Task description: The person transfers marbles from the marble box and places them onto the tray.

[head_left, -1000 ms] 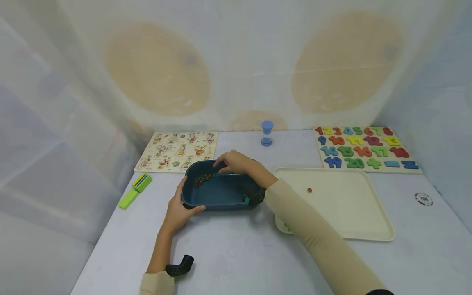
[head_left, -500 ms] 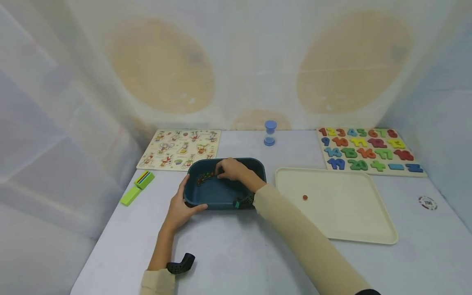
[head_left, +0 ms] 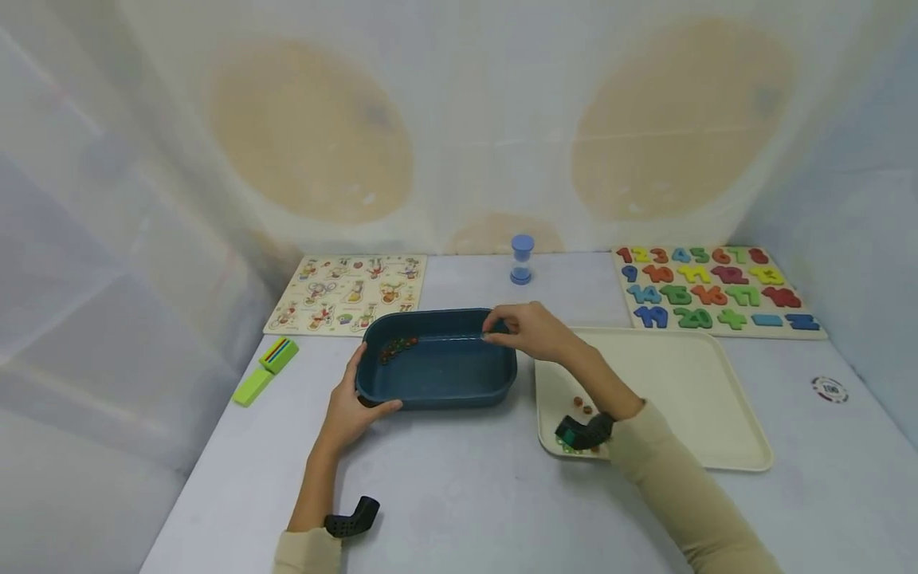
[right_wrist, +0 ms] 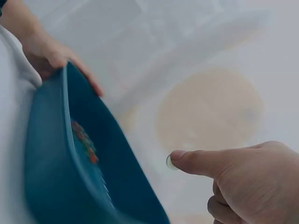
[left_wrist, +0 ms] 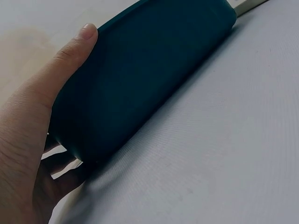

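Note:
A dark teal basin [head_left: 445, 397] stands on the table with a cluster of small red and green pieces [head_left: 397, 348] at its left end. My left hand [head_left: 347, 414] grips the basin's left end, thumb along the near side, as the left wrist view also shows; some of its fingers are partly hidden behind the basin. Above the basin's right end, my right hand [head_left: 534, 331] pinches a small, round, pale green piece [right_wrist: 171, 162], whose exact kind I cannot tell. The cream tray [head_left: 674, 399] lies under the right forearm, with several brown and green pieces [head_left: 578, 402] near its left front corner.
Behind the basin lie a picture puzzle board [head_left: 344, 295] and a blue hourglass [head_left: 521, 259]. A number puzzle board [head_left: 717, 291] is at back right. Green blocks [head_left: 265, 372] lie at left, and a round chip [head_left: 829, 389] at far right.
My right hand dipped down to the small pieces in the basin, then rose and moved right with one pinched. My left hand keeps its grip on the basin.

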{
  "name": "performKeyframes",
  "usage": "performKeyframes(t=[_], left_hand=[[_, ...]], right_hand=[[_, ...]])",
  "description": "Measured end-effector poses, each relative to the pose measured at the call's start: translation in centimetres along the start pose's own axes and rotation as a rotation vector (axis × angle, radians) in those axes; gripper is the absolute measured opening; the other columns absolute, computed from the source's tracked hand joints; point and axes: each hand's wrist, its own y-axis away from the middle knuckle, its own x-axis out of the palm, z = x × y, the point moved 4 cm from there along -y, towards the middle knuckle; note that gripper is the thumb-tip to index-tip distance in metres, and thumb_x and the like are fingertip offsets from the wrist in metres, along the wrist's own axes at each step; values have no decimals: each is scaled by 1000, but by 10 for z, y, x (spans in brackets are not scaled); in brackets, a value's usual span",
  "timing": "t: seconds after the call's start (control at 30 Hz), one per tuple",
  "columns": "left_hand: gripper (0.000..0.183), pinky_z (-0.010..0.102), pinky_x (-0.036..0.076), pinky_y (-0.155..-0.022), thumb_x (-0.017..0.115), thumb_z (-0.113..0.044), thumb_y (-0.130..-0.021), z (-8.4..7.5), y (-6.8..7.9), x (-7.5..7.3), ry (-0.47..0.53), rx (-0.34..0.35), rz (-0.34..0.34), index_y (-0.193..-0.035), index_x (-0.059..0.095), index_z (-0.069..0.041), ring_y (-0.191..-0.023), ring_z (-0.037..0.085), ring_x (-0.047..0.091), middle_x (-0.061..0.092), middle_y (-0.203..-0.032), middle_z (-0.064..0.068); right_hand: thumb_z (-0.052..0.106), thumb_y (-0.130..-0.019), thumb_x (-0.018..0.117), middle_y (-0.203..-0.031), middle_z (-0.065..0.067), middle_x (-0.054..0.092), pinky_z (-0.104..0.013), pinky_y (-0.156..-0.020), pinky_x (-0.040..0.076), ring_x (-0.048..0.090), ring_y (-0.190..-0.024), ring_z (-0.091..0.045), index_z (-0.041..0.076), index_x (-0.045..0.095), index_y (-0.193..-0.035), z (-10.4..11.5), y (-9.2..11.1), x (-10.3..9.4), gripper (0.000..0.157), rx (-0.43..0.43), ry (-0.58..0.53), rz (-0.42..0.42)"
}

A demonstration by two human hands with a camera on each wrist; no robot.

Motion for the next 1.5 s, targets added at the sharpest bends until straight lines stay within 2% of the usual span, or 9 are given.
performKeyframes(t=[0.2, 0.37, 0.5, 0.63, 0.8, 1.0, 1.13, 1.3, 1.5], left_hand=[[107, 56, 29, -99, 79, -43, -62, 0, 0, 1, 7, -4, -7, -143, 10, -35, -132, 30, 26, 22, -147, 3], [106, 56, 29, -99, 79, -43, -63, -1, 1, 1, 4, -10, 2, -142, 9, -37, -132, 30, 25, 21, -148, 3], [106, 56, 29, -99, 79, -42, -63, -2, 2, -1, -5, -16, 0, -143, 9, -36, -132, 31, 26, 22, -147, 5], [106, 57, 29, -98, 79, -41, -63, -3, 0, 0, -2, -10, 4, -143, 9, -35, -131, 31, 26, 22, -147, 5], [106, 57, 29, -98, 79, -41, -63, -1, 0, 1, -4, -14, 0, -143, 9, -37, -131, 31, 27, 24, -147, 6], [105, 57, 30, -98, 79, -39, -64, -1, 0, 2, 4, -14, -3, -143, 10, -36, -131, 33, 27, 24, -146, 8], [105, 57, 30, -98, 79, -39, -63, 0, 0, 1, 8, -17, -1, -143, 10, -36, -131, 32, 27, 24, -146, 8], [105, 58, 29, -98, 79, -38, -64, -1, -1, 0, 11, -20, 2, -142, 9, -38, -131, 33, 27, 24, -146, 9], [105, 57, 30, -97, 79, -37, -65, -1, 0, 1, 3, -19, 11, -142, 8, -38, -130, 34, 28, 24, -146, 11]], right_hand=[[32, -82, 64, -54, 5, 34, -22, -44, 28, 32, -49, -9, 18, 65, -95, -51, 81, -30, 19, 203, 34, -86], [29, -82, 65, -52, 6, 33, -22, -42, 27, 29, -46, -7, 16, 66, -92, -103, 140, -33, 17, 336, 104, -138], [23, -82, 65, -53, 5, 33, -22, -43, 27, 29, -47, -8, 13, 66, -95, -124, 163, -27, 17, 433, 101, -105], [26, -82, 65, -52, 5, 33, -22, -42, 27, 28, -46, -7, 14, 63, -103, -127, 166, -25, 24, 431, 90, -128], [34, -82, 64, -51, 6, 32, -23, -41, 27, 28, -45, -7, 14, 62, -109, -94, 124, -28, 33, 301, 35, -179], [26, -82, 65, -52, 4, 32, -24, -44, 28, 30, -47, -11, 15, 63, -108, -37, 27, -9, 28, 114, -42, -84], [23, -83, 65, -50, 4, 30, -24, -48, 28, 27, -45, -11, 15, 64, -107, -14, -29, 16, 26, 20, -26, -3], [24, -84, 63, -47, 5, 31, -22, -48, 28, 27, -44, -10, 16, 64, -110, -7, -73, 50, 28, 23, -3, 101], [25, -84, 64, -45, 1, 37, -20, -43, 27, 27, -40, -9, 16, 63, -113, -10, -96, 83, 30, 66, 21, 194]])
